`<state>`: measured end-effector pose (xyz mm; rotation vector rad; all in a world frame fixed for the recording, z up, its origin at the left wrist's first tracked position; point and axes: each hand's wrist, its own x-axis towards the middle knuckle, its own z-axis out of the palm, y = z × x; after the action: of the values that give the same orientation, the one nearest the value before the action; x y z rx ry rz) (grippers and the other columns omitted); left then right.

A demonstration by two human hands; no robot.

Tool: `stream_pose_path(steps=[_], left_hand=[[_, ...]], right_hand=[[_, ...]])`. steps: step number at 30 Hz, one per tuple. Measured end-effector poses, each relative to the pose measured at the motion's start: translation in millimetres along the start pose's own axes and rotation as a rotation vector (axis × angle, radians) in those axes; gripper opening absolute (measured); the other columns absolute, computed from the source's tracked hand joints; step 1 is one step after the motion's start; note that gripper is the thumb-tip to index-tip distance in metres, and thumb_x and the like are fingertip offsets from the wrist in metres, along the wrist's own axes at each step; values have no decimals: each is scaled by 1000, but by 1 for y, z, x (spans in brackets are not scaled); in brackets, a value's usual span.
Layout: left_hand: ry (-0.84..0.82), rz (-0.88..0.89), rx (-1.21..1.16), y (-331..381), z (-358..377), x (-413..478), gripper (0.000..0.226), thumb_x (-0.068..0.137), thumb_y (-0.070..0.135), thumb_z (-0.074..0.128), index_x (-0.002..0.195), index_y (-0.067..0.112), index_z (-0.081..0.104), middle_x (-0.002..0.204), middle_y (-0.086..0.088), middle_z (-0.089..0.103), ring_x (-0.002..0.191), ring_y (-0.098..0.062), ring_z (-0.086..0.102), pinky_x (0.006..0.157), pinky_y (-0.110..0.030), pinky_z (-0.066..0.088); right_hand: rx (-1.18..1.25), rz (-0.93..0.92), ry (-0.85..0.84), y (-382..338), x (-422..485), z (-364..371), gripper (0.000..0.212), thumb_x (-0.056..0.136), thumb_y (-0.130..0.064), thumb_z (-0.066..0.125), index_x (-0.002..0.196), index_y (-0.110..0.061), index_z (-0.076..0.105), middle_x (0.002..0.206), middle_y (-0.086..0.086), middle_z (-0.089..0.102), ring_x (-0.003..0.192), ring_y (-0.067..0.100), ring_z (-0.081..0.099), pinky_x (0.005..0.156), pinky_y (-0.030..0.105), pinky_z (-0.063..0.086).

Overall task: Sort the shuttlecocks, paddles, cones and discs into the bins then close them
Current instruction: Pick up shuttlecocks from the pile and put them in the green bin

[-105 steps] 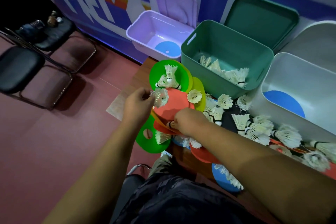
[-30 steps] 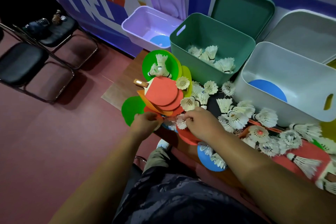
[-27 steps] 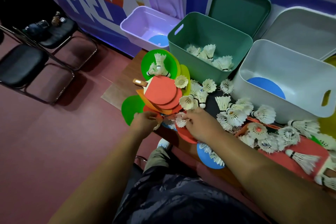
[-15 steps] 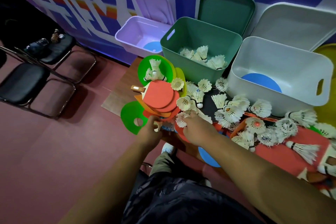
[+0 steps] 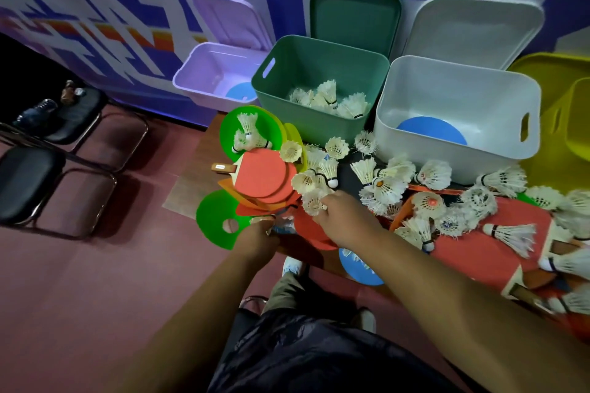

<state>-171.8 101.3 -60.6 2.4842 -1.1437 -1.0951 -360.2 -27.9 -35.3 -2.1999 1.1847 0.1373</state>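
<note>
Four stiff, smooth plastic bins stand open along the wall: the white bin [image 5: 472, 159] at two o'clock of the pile, the green bin [image 5: 306, 128] at twelve, the purple bin [image 5: 191, 80] at eleven and the yellow bin [image 5: 578, 124] at three. Their lids lean back behind them.

The bench [image 5: 191, 182] carries the unsorted heap. At its nine o'clock end lie red paddles [image 5: 265, 174], flat rigid blades with matte rubber faces. They are likely the heaviest pieces and are best taken by the wooden handle.

The green disc [image 5: 217, 220] at eight o'clock is thin, glossy and probably flexible. Its edge or centre hole offers a hold.

The left hand [image 5: 258, 239] is curled at the near edge of the paddle stack, but I cannot tell what it grips.

The right hand [image 5: 344, 217] pinches a shuttlecock [image 5: 313, 203] at the pile's six o'clock side. It is very light, with a brittle feather skirt, so it is safest held by the cork. Other shuttlecocks [image 5: 329, 99] already lie in the green bin.
</note>
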Motion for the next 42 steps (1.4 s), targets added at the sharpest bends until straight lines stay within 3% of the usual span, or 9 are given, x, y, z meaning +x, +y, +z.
stream_pose_path(steps=[3,5,8,14,20,27,30,37,42], left_hand=[[40,20,47,8,-6,-2,15,87,25,61,85,18,75,83,-3,73,86,-28,67,72,-31,48],[92,21,73,11,-10,-1,16,87,26,59,74,23,69,72,5,69,79,-24,67,75,-30,50],[145,-21,47,14,-20,5,15,77,40,55,80,40,70,82,12,75,82,-18,70,94,-52,54],[129,-34,-1,21,-29,19,9,73,44,56,80,44,63,70,14,72,79,-14,70,90,-56,57],[259,11,31,39,-51,7,10,85,28,67,93,33,67,91,5,71,86,-21,66,75,-38,60],[319,51,-58,37,-73,14,11,90,29,68,100,27,74,93,6,72,85,-17,65,61,-25,44],[311,87,-98,40,-82,19,12,91,29,66,100,28,74,94,7,72,84,-13,66,62,-25,48],[324,137,-224,52,-98,36,12,92,24,65,99,28,74,89,10,71,81,-13,69,67,-36,59],[266,219,-320,68,-114,58,8,93,19,68,96,26,73,84,6,74,72,-14,70,58,-27,50]], right_hand=[[64,-8,75,3,0,-9,36,106,-26,48,131,-8,67,129,11,61,116,33,62,91,45,54],[94,-8,125,5,1,-15,34,106,-22,50,132,-11,69,126,9,63,110,30,63,86,41,53],[97,20,150,10,6,-22,31,105,-19,51,126,-14,72,122,8,65,105,27,63,82,35,49],[142,-45,32,3,4,-18,36,102,-15,53,133,-26,68,129,1,60,106,22,64,90,41,56],[89,-42,-55,-8,7,-4,49,100,-16,52,140,-43,62,135,2,53,106,30,63,79,37,51],[-122,50,-46,-11,17,2,53,97,-12,54,142,-39,62,132,9,40,102,34,57,72,40,50],[-166,43,-72,-9,21,1,57,96,-8,53,142,-40,62,129,8,38,106,34,52,74,42,50],[-130,79,-44,-6,30,-10,32,105,-24,49,123,-32,73,120,5,44,99,30,57,79,41,54],[-53,103,-65,-11,42,-45,18,104,-24,52,105,-29,69,120,1,47,89,25,63,84,44,58]])
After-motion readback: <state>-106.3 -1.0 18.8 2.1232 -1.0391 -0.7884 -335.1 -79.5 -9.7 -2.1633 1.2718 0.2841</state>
